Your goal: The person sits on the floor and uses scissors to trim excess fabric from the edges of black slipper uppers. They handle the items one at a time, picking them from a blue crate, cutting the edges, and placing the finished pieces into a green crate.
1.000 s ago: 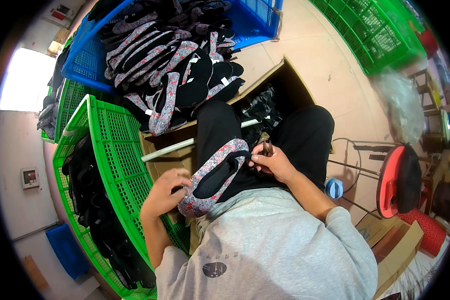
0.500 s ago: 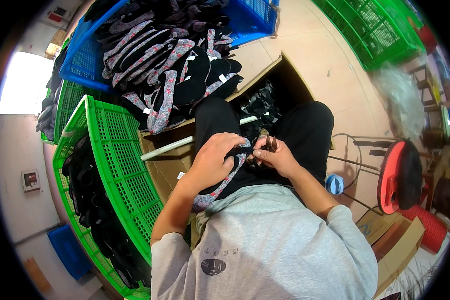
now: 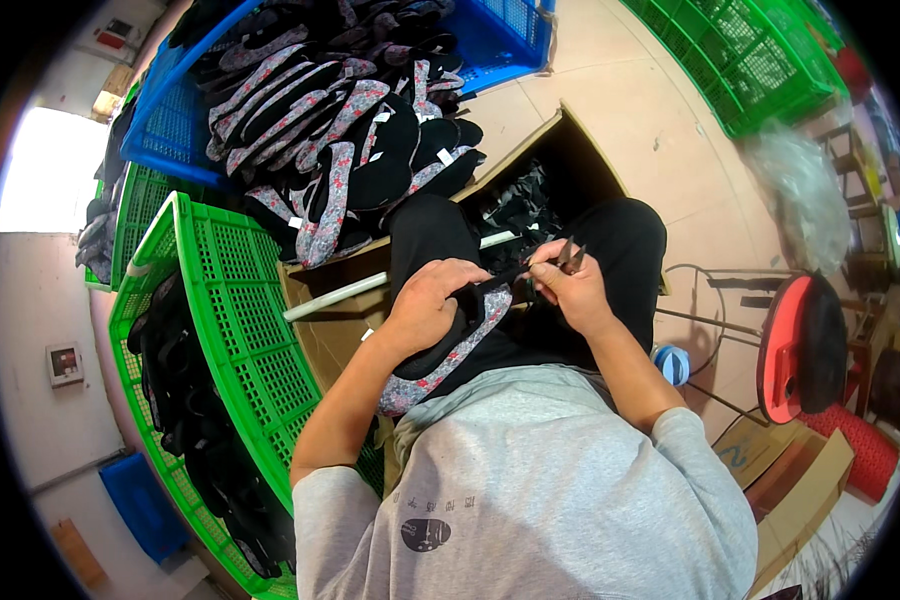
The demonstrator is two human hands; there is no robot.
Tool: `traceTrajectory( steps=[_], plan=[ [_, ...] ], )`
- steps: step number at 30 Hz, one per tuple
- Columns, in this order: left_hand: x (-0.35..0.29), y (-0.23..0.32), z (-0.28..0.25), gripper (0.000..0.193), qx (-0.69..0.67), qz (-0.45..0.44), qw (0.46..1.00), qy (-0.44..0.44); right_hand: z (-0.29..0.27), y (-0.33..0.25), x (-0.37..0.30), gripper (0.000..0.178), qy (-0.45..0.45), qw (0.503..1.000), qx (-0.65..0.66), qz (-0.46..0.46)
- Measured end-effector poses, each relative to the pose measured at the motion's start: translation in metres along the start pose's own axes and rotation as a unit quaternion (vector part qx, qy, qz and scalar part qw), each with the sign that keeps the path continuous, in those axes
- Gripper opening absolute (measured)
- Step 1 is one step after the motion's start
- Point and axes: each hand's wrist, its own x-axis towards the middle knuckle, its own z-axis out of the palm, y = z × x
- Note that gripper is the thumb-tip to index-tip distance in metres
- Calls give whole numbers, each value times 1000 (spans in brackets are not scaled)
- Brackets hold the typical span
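Over my lap, my left hand (image 3: 425, 305) grips a cloth slipper (image 3: 475, 335) with a grey-and-red floral edge and a black inside. Its toe or heel end points toward my right hand (image 3: 578, 288). That hand is closed around small dark thread snips (image 3: 570, 256), whose two pointed ends stick up past the fingers. My right fingertips pinch at the slipper's far end, where a dark bit stretches between both hands; I cannot make out whether it is thread or trimming. Beyond my knees, an open cardboard box (image 3: 585, 165) contains dark scraps (image 3: 520, 205).
A blue crate (image 3: 175, 125) at the far left overflows with similar slippers (image 3: 335, 190). Beside my left arm stands a green crate (image 3: 245, 290) of dark slippers. A white rod (image 3: 335, 297) crosses the box. To my right are a red-rimmed round stool (image 3: 785, 350) and a blue roll (image 3: 671, 366).
My right hand has moved right and up, away from my left, with the snips. The slipper has turned to show more of its floral side and black opening.
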Motion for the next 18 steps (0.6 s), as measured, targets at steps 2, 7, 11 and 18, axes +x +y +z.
traceTrajectory(
  steps=[2,7,11,18],
  plan=[
    [-1,-1,1,53,-1,6,1000,1,-5,-2,3,6,14,999,-8,-36],
    [-1,-5,2,48,-8,1,1000,-3,-5,-2,7,6,28,1000,-7,-2],
    [-1,1,2,40,-43,-11,999,10,-3,1,9,6,52,998,-5,46],
    [-1,13,4,32,72,77,985,134,6,9,12,9,64,991,-12,113]
  ],
)
